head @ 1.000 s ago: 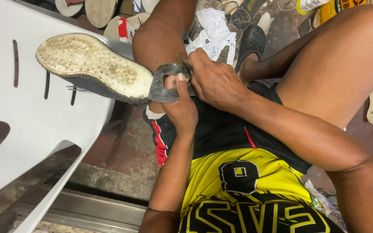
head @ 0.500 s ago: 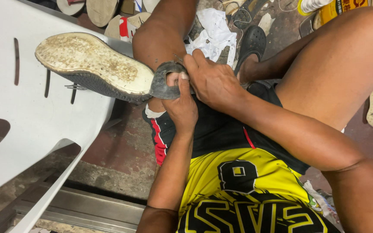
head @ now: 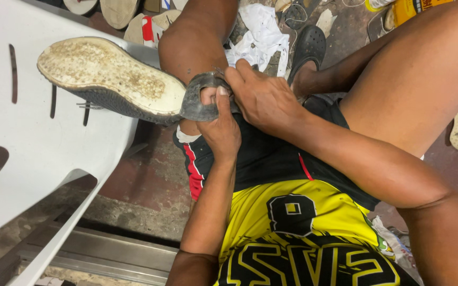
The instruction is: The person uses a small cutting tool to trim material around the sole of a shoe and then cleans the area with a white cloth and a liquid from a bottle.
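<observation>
Shoe [head: 107, 79] sole-up, long axis horizontal, toe left; left hand [head: 219, 124], right hand [head: 263, 98] fingers clamp heel.

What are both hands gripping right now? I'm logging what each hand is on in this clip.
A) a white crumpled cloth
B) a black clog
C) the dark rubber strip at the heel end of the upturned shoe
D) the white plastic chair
C: the left hand and the right hand both pinch the curled dark rubber strip at the heel end of the shoe, whose worn pale sole faces up.
</observation>
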